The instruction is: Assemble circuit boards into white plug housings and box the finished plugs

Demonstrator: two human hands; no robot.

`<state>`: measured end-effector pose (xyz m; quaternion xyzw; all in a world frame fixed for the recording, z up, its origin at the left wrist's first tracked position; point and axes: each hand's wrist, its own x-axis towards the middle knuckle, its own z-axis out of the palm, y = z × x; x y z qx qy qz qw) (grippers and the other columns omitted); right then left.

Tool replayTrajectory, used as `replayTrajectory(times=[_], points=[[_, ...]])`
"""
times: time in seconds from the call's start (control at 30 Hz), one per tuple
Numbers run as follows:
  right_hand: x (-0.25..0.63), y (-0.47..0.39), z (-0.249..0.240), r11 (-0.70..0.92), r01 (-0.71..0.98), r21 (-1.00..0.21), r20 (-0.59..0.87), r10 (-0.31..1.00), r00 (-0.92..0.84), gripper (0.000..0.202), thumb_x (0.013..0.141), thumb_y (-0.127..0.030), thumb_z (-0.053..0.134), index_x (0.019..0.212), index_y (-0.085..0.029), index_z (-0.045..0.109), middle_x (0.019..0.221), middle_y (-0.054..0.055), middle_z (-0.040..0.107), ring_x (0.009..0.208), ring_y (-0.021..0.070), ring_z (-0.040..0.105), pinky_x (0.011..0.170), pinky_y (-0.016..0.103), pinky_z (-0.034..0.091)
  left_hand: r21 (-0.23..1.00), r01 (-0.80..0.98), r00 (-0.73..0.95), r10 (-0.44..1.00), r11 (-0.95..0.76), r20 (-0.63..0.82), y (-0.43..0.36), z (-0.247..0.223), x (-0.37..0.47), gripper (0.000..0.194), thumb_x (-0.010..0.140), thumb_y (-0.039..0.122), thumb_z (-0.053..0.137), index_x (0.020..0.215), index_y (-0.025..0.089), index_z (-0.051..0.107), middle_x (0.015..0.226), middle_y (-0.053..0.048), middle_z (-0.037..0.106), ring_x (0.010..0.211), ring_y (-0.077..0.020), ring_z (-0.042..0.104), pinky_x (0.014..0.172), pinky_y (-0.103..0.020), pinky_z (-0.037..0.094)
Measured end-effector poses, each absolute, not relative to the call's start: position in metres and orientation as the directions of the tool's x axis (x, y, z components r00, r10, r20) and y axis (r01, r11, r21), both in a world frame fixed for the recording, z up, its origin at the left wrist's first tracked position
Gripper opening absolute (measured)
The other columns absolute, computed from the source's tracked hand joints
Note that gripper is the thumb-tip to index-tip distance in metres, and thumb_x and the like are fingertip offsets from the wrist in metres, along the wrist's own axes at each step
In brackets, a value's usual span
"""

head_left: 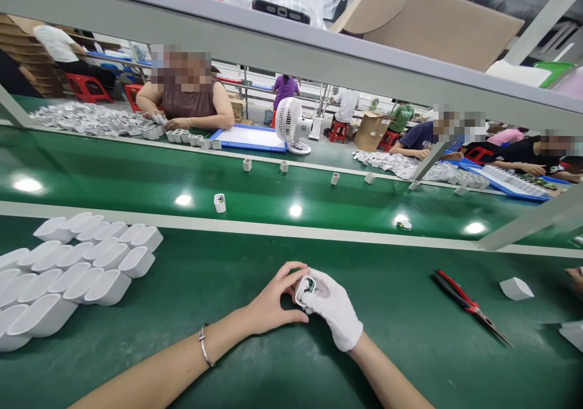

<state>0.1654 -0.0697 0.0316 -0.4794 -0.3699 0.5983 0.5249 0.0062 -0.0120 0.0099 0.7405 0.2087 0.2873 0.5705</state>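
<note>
Okay, so my left hand [280,297] and gloved right hand [334,312] are together, clamped on a small white housing [305,291] at near center (green bits inside, maybe a circuit board, hard to tell). Red-handled pliers [471,306] lie right, white shells [68,269] left.

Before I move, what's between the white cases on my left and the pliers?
The head view shows your bare left hand and gloved right hand between them, together holding one open white case.
</note>
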Motion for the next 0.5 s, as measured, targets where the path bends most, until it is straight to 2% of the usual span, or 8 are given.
replayTrajectory(times=[0.07, 0.13, 0.2, 0.3, 0.4, 0.5], points=[[0.1653, -0.0703, 0.0324, -0.174, -0.299, -0.938, -0.182, 0.983, -0.001, 0.048, 0.066, -0.04, 0.075, 0.106, -0.017, 0.06, 0.092, 0.007, 0.066, 0.08, 0.0195, 0.061, 0.064, 0.029, 0.048, 0.963, -0.02, 0.739, 0.645, -0.27, 0.196, -0.0116, 0.0106, 0.0064, 0.061, 0.074, 0.024, 0.069, 0.129, 0.029, 0.045, 0.128, -0.008, 0.035, 0.1, -0.0202, 0.052, 0.086, -0.034, 0.048], [0.1684, -0.0703, 0.0346, -0.215, -0.304, -0.928, -0.221, 0.975, -0.014, 0.044, 0.068, -0.044, 0.072, 0.1, -0.015, 0.062, 0.085, 0.007, 0.067, 0.072, 0.017, 0.061, 0.064, 0.029, 0.048, 0.946, -0.021, 0.739, 0.633, -0.323, 0.233, -0.0111, 0.0133, 0.006, 0.052, 0.078, 0.017, 0.061, 0.127, 0.027, 0.047, 0.124, -0.008, 0.039, 0.105, -0.0213, 0.05, 0.091, -0.034, 0.045], [0.1716, -0.0702, 0.037, -0.254, -0.277, -0.927, -0.269, 0.963, 0.016, 0.045, 0.065, -0.047, 0.074, 0.093, -0.013, 0.063, 0.077, 0.006, 0.067, 0.062, 0.0144, 0.06, 0.061, 0.029, 0.048, 0.917, -0.023, 0.742, 0.608, -0.399, 0.283, -0.0105, 0.0157, 0.0054, 0.055, 0.075, 0.008, 0.056, 0.127, 0.025, 0.047, 0.121, -0.007, 0.043, 0.109, -0.0218, 0.048, 0.096, -0.035, 0.041], [0.1703, -0.0712, 0.0383, -0.261, -0.207, -0.943, -0.278, 0.958, 0.061, 0.048, 0.059, -0.045, 0.078, 0.092, -0.013, 0.064, 0.075, 0.006, 0.067, 0.06, 0.0145, 0.059, 0.059, 0.029, 0.048, 0.896, -0.011, 0.755, 0.585, -0.443, 0.298, -0.0098, 0.0156, 0.0053, 0.063, 0.068, 0.001, 0.054, 0.127, 0.025, 0.048, 0.12, -0.007, 0.046, 0.105, -0.0204, 0.051, 0.093, -0.033, 0.042], [0.1649, -0.0729, 0.0371, -0.23, -0.175, -0.957, -0.249, 0.963, 0.101, 0.053, 0.055, -0.044, 0.08, 0.095, -0.014, 0.063, 0.084, 0.008, 0.069, 0.069, 0.0178, 0.062, 0.063, 0.03, 0.049, 0.904, 0.015, 0.774, 0.577, -0.428, 0.26, -0.0088, 0.0128, 0.0057, 0.06, 0.07, 0.005, 0.057, 0.127, 0.026, 0.05, 0.121, -0.006, 0.051, 0.105, -0.0208, 0.053, 0.094, -0.033, 0.041], [0.1696, -0.0723, 0.0374, -0.248, -0.092, -0.964, -0.255, 0.964, 0.077, 0.052, 0.06, -0.047, 0.076, 0.099, -0.015, 0.063, 0.087, 0.01, 0.069, 0.067, 0.0184, 0.062, 0.059, 0.03, 0.049, 0.955, 0.011, 0.79, 0.589, -0.296, 0.173, -0.0062, 0.0095, 0.0059, 0.055, 0.075, 0.02, 0.065, 0.128, 0.024, 0.05, 0.119, -0.006, 0.058, 0.107, -0.0234, 0.053, 0.096, -0.037, 0.038]])
